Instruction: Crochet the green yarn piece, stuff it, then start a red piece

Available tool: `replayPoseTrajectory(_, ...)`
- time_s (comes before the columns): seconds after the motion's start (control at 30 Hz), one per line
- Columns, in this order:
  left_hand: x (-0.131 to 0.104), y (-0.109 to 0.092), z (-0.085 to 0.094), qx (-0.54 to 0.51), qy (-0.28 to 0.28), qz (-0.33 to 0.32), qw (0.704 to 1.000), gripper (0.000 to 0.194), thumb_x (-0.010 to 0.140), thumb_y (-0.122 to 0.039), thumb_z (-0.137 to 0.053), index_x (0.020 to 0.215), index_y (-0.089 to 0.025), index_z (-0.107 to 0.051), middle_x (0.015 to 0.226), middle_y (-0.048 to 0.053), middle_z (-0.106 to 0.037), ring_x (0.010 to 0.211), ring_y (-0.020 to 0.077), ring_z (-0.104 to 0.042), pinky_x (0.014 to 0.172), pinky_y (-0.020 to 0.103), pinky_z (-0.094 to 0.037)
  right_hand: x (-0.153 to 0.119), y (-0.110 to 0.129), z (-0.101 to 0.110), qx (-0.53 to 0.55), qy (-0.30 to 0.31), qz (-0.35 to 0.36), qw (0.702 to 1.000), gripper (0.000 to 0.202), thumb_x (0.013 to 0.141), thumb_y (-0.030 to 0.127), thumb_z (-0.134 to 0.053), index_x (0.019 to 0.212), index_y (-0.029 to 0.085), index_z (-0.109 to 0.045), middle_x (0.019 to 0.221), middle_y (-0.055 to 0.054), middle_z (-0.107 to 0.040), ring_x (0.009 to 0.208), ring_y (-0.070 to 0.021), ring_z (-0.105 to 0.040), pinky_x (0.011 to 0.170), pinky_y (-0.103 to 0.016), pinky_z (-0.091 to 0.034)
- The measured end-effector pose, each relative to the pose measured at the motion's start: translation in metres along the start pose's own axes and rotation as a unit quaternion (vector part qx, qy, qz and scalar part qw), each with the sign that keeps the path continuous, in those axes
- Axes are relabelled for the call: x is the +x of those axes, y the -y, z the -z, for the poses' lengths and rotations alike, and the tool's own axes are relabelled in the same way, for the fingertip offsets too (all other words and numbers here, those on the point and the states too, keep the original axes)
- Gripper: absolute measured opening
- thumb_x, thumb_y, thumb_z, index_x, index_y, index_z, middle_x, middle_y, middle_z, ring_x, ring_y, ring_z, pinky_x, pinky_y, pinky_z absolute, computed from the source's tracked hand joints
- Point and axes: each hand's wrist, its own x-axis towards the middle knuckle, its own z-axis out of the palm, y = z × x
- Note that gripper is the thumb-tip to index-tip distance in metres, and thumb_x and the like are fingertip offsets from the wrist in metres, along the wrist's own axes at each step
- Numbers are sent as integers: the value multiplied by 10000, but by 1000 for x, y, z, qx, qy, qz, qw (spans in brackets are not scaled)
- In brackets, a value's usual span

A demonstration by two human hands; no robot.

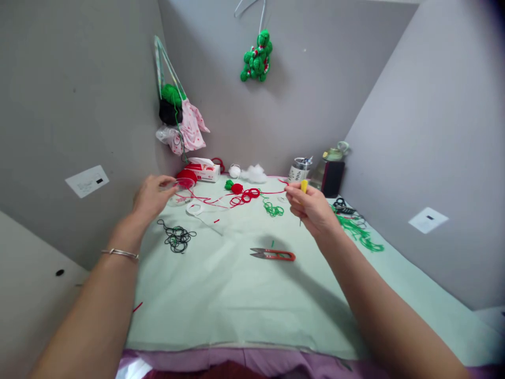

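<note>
My left hand (153, 196) is at the far left of the table, its fingers closed on the rim of a clear round container (185, 199). Behind that container sits a ball of red yarn (187, 176). In my right hand (311, 205) is a yellow-handled crochet hook (303, 186), its thin metal shaft pointing down below the fingers. A strand of red yarn (272, 192) reaches the right fingertips from loose red loops (248, 196) on the table. Next to the loops lies a small red and green crocheted piece (236, 188).
Thread snips (273, 255) lie mid-table. Dark yarn (177, 238) and a white tape measure (194, 209) are at left, green yarn (365, 235) at right. Along the back stand a tissue box (204, 172), stuffing (254, 173), a pen tin (299, 171) and a phone (332, 179). Grey partitions surround the table.
</note>
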Motion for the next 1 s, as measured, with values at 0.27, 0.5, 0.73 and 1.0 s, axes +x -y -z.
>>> replayPoseTrajectory(0.27, -100, -85, -57, -421, 222, -5, 879, 408, 937, -519, -592, 1160, -185, -667, 1357, 131, -622, 1168, 297, -640, 806, 348, -585, -42, -6, -18, 41, 75, -68, 994, 264, 693, 310, -823, 885, 194, -683, 660, 31, -648, 438, -29, -181, 425, -232, -97)
replayPoseTrajectory(0.5, -136, -96, -76, -339, 329, -67, 879, 407, 988, -554, -476, 1017, -209, -690, 885, 42, -662, 864, 193, -602, 842, 330, -499, -85, -8, -21, 43, 146, -101, 983, 159, 792, 346, -727, 811, 189, -744, 642, 2, -677, 422, -41, -190, 424, -256, -128)
replayPoseTrajectory(0.73, -142, -90, -64, -282, 215, -55, 933, 276, 924, -452, -608, 761, -229, -608, 725, -12, -559, 699, 165, -486, 682, 292, -405, -106, -21, -14, -51, 141, -93, 984, 246, 776, 388, -810, 950, 226, -748, 718, -15, -736, 482, -83, -313, 460, -258, -197)
replayPoseTrajectory(1.0, -152, -78, -66, -263, 220, -37, 938, 262, 912, -441, -622, 753, -232, -622, 759, 5, -599, 748, 189, -528, 732, 317, -416, -119, -33, -8, -147, 68, -40, 986, 287, 798, 432, -774, 650, 206, -679, 611, 9, -555, 545, -109, -326, 521, -275, -238)
